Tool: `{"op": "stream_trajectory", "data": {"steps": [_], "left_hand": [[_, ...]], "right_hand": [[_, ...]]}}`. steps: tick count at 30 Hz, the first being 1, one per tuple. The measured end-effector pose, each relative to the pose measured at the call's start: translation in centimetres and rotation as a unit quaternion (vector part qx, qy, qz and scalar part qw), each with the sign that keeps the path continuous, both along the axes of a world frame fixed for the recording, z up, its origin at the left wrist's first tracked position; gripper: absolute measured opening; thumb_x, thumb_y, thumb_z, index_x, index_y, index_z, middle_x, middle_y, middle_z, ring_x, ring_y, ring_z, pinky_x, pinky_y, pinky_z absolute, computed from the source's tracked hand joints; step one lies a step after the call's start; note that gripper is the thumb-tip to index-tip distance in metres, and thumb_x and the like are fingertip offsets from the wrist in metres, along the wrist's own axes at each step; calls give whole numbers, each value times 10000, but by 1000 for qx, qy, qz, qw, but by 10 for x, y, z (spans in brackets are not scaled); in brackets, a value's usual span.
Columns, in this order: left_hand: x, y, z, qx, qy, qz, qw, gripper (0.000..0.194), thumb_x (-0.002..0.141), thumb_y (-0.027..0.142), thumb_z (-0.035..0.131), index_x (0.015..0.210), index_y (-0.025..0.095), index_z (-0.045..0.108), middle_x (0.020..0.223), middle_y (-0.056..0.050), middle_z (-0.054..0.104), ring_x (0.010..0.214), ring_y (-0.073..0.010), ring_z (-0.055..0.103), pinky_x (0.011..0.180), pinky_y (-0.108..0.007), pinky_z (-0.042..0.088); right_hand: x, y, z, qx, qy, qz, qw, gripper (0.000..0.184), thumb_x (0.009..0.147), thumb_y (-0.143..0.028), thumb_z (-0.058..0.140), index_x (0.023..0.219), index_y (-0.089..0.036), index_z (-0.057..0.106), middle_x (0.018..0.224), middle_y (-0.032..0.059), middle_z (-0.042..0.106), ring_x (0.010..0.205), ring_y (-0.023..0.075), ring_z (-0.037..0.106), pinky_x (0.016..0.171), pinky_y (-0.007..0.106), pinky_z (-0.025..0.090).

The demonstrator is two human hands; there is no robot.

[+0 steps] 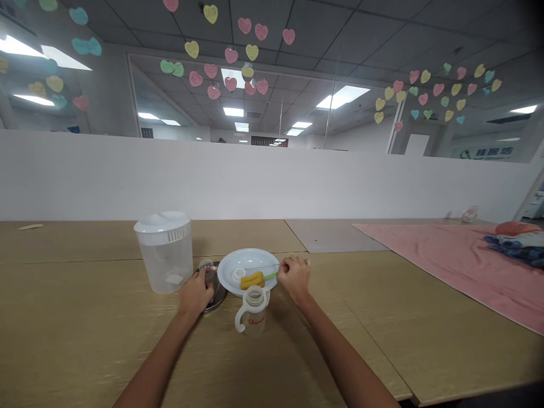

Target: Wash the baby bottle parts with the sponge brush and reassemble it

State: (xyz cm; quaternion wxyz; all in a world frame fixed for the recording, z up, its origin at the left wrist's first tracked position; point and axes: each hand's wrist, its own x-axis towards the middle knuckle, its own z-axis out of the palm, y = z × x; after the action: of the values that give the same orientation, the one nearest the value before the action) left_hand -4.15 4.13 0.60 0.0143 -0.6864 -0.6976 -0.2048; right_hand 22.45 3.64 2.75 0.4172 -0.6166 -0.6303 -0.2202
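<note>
My left hand (196, 294) is closed around a small clear cup (206, 265), at a dark round tray (220, 296). My fingers hide part of the cup. Over the right rim of a white bowl (249, 253), my right hand (295, 276) is closed in a pinch on a thin wire-like stick (263, 267) that reaches across the bowl. A yellow sponge brush (252, 280) with a green handle lies in the bowl, its handle end at my right fingers. Beside it is a white ring-shaped cap (239, 275). In front stands an uncapped clear bottle (255, 317) with white handles.
A clear plastic bucket with a white lid (164, 255) stands left of the tray. Pink cloth (442, 255) covers the table's right side, with folded fabric (516, 243) on it. A low white partition (255, 181) runs behind the wooden table (85, 328).
</note>
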Motion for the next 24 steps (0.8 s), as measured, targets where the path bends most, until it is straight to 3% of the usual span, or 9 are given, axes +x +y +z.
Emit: {"op": "stream_trajectory", "data": {"steps": [9, 17, 24], "left_hand": [[-2, 0, -1, 129, -39, -14, 991, 308, 807, 202, 396, 1083, 178, 530, 891, -65, 669, 831, -212, 606, 731, -302, 421], [2, -1, -3, 180, -58, -80, 979, 310, 895, 280, 296, 1021, 189, 565, 923, -54, 667, 842, -204, 595, 753, -315, 432], [5, 1, -6, 228, -63, -193, 952, 333, 900, 313, 304, 1011, 178, 587, 1049, -79, 618, 982, -205, 534, 888, -355, 408]], "right_hand": [[4, 4, -4, 9, -24, -28, 999, 137, 656, -95, 511, 585, -163, 607, 640, 38, 588, 673, 151, 419, 660, 308, 185], [-3, 8, -8, -62, -2, 82, 995, 203, 672, -56, 510, 707, -170, 674, 743, 40, 625, 776, 166, 493, 708, 285, 260], [-9, 7, -11, -87, 33, 164, 982, 245, 665, -49, 507, 734, -192, 694, 759, 35, 629, 808, 167, 529, 748, 269, 340]]}}
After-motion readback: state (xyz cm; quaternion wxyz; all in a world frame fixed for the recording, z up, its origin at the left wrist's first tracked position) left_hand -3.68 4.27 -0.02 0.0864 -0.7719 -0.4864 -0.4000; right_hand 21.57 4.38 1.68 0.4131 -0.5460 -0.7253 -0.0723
